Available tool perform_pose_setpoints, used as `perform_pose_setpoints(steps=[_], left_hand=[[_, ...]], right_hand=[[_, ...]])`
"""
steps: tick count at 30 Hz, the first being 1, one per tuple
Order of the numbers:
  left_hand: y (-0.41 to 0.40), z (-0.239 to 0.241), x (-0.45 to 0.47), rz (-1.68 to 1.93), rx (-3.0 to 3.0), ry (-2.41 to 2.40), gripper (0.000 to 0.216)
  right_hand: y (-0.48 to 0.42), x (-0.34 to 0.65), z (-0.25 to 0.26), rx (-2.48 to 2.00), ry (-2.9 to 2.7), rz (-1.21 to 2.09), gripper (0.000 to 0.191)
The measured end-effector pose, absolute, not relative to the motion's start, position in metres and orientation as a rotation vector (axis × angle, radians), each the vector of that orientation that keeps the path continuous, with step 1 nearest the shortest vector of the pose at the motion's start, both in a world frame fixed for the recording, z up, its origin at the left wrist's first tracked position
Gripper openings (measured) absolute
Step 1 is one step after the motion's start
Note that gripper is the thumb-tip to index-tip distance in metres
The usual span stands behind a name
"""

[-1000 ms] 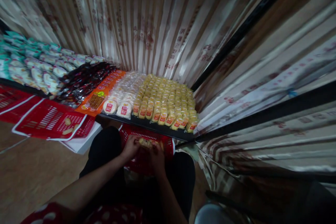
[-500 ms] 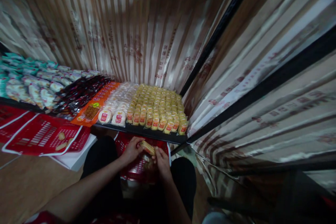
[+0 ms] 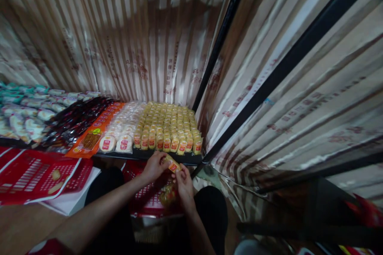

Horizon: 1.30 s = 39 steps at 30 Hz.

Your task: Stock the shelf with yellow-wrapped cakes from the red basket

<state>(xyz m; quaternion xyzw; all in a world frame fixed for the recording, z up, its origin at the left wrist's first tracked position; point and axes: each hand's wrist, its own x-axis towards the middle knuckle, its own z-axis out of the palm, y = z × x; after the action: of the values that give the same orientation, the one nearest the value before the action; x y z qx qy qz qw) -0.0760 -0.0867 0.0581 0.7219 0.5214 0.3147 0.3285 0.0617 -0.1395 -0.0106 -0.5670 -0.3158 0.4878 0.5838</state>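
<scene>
Between my two hands is a small yellow wrapped snack pack (image 3: 172,164) with a red and orange label, tilted so its label faces up. My left hand (image 3: 156,165) pinches its left end, and my right hand (image 3: 183,181) grips the right end. Below them, between my knees, sits a red plastic basket (image 3: 143,203) with a few yellow packs (image 3: 168,195) inside, partly hidden by my right hand. Just beyond my hands, rows of matching yellow packs (image 3: 167,127) stand close together on a black shelf (image 3: 140,154).
Left along the shelf lie white round packs (image 3: 116,142), an orange bag (image 3: 89,140), dark wrapped packs (image 3: 76,121) and white-green packs (image 3: 30,115). Another red basket (image 3: 38,175) stands at lower left by a white box (image 3: 74,203). Black posts (image 3: 254,107) and striped curtain (image 3: 293,107) bound the right.
The pack has turned so that its labelled face shows more. My hands stay on both ends of it. The view has shifted, with the shelf now farther left and slightly lower.
</scene>
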Motion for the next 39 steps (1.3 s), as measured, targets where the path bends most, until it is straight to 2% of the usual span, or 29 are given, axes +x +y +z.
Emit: perform_pose_setpoints(steps=[8, 18, 29, 36, 39], left_hand=[[-0.066, 0.09, -0.032, 0.717, 2.183, 1.309, 0.023], [-0.041, 0.106, 0.016, 0.328, 2.564, 1.287, 0.022], [-0.02, 0.107, 0.038, 0.19, 2.577, 1.318, 0.019], [-0.025, 0.103, 0.042, 0.248, 2.595, 1.344, 0.027], [-0.031, 0.095, 0.035, 0.317, 2.647, 1.274, 0.022]], right_hand=[[-0.142, 0.084, -0.003, -1.577, -1.044, 0.527, 0.041], [-0.12, 0.096, 0.003, -1.572, -1.378, 0.148, 0.04], [-0.105, 0.104, 0.003, -1.643, -1.418, 0.141, 0.044], [-0.098, 0.106, -0.01, -1.655, -1.443, 0.122, 0.048], [-0.097, 0.105, -0.011, -1.669, -1.43, 0.087, 0.046]])
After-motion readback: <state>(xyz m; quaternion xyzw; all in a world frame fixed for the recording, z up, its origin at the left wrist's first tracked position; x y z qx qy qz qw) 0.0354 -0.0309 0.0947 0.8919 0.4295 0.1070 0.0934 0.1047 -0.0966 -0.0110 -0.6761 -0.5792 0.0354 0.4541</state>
